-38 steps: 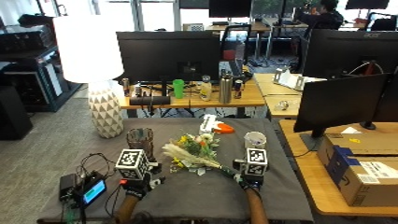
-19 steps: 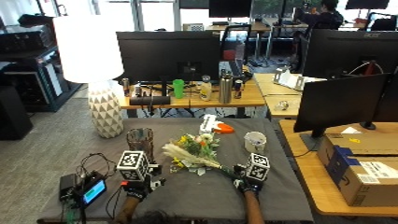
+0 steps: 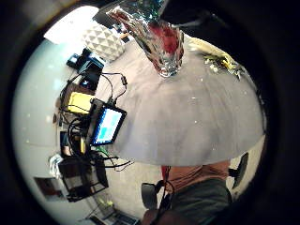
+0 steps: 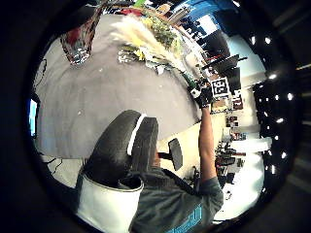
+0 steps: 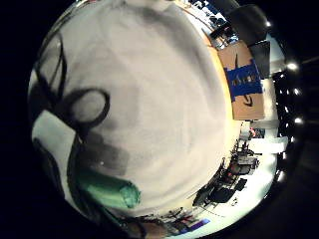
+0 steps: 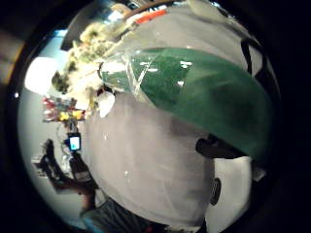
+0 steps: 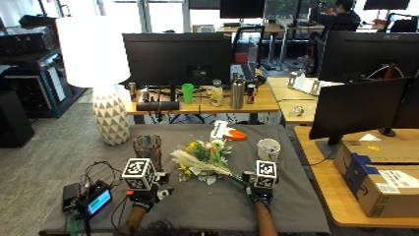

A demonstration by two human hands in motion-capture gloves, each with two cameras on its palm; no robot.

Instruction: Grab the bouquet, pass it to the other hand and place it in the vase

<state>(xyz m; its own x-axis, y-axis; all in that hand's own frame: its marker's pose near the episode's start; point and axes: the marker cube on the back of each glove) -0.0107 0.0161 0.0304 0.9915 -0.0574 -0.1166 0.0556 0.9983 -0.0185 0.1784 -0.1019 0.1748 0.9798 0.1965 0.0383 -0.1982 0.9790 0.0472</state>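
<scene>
Under right hand (image 7: 260, 189), bouquet (image 7: 205, 160) stem end

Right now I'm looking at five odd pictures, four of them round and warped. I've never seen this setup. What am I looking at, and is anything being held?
There is no machine here: a person at a table with a grey cloth on it works with both hands in black gloves. The square picture comes from above and behind the person's head. The four round ones come from small wide-angle cameras on the palms, two per hand.

On the table lie a bouquet, a glass vase to its left, a white cup to its right and a small screen near the left edge.

The right hand is at the green wrapped stem end of the bouquet, which fills its thumb side view; whether the fingers have closed on it is not visible. The left hand hovers near the vase and seems to hold nothing.
</scene>
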